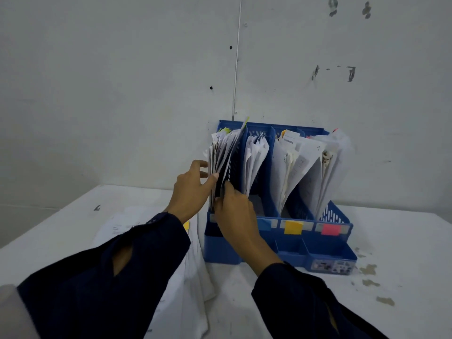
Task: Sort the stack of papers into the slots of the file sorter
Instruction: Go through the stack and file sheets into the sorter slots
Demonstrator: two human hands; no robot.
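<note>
At leftmost slot, both hands (pixel 210 192) seemingly grip papers (pixel 223 152).

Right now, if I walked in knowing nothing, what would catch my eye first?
The blue sorter against the wall, its slots stuffed with white papers, with a yellow tag and a pink tag on its front. Both hands work at its leftmost slot: the left hand holds the sheets there, the right hand reaches in beside it. A loose stack lies left of the sorter.
</note>
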